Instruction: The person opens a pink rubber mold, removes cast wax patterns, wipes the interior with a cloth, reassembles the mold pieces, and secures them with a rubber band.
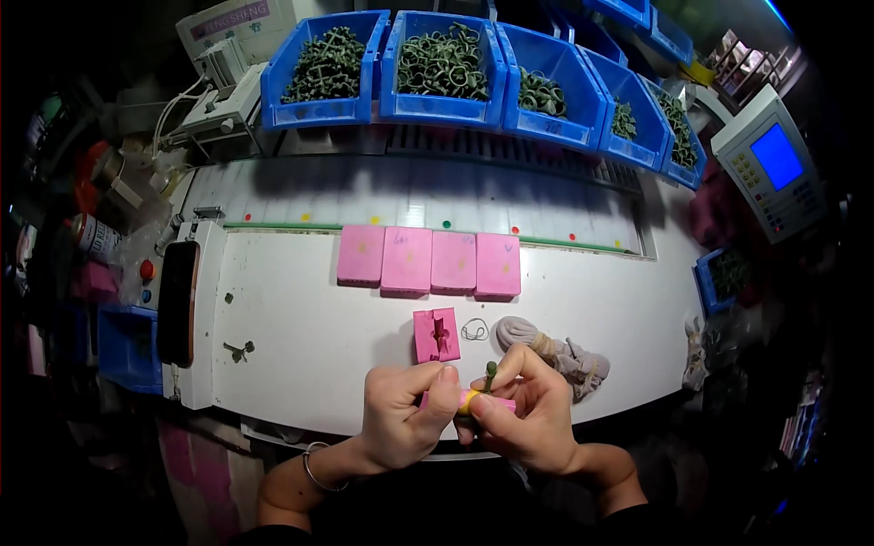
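Observation:
Close to the table's front edge, both my hands hold a pink rubber mold piece (503,403) with a yellow part (469,400) at its middle. My left hand (403,414) grips its left side, fingers curled and thumb pressed in. My right hand (535,423) pinches the right side. A small dark green wax piece (491,373) stands up out of the mold piece beside my right fingertips; its lower end is hidden. Just beyond my hands lies another pink mold half (424,338) with its dark cavity facing up. A thin loop of band (474,329) lies next to it.
Several closed pink mold blocks (406,261) form a row behind. A grey cloth bundle (555,353) lies right, green scraps (239,350) and a phone (178,304) left. Blue bins (443,107) of green wax rings line the back; a blue-screened device (774,164) stands right.

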### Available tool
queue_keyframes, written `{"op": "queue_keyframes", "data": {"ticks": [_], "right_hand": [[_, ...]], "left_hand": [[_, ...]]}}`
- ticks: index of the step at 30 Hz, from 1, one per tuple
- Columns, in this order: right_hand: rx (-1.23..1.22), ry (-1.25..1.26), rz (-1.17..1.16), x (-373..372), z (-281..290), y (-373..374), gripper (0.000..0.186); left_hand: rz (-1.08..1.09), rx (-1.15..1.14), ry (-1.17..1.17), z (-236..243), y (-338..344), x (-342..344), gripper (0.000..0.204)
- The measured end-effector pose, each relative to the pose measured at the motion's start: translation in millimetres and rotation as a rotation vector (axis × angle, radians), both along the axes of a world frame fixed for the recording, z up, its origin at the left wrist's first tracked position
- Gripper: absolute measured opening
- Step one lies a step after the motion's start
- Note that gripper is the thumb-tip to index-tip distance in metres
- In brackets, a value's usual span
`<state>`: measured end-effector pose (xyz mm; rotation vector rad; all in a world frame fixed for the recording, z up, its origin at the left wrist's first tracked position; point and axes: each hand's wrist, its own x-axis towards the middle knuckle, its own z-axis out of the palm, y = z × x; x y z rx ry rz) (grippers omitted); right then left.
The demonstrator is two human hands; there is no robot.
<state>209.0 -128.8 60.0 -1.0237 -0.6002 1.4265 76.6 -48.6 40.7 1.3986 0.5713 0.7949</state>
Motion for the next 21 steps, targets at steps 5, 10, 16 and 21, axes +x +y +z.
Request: {"op": "queue_keyframes", "data": {"ticks": [5, 10, 16, 21], "right_hand": [[0.018, -0.024, -0.048, -4, 4, -4, 0.022], [0.147, -0.279, -0.398, 48, 0, -50, 0.01], [0.236, -0.153, -0.111, 28, -2, -4, 0.036], [0.352, -0.464, -0.209, 21, -26, 8, 0.039]], "left_hand": [[0.049, 0.262, 0.073, -10, 1, -3, 0.033], [0.355, -0.237, -0.404, -47, 57, -81, 0.03], [-0.017, -0.422, -0.426, -9, 25, -11, 0.036], [-0.224, -0.566, -0.238, -20, 5, -4, 0.036]]}}
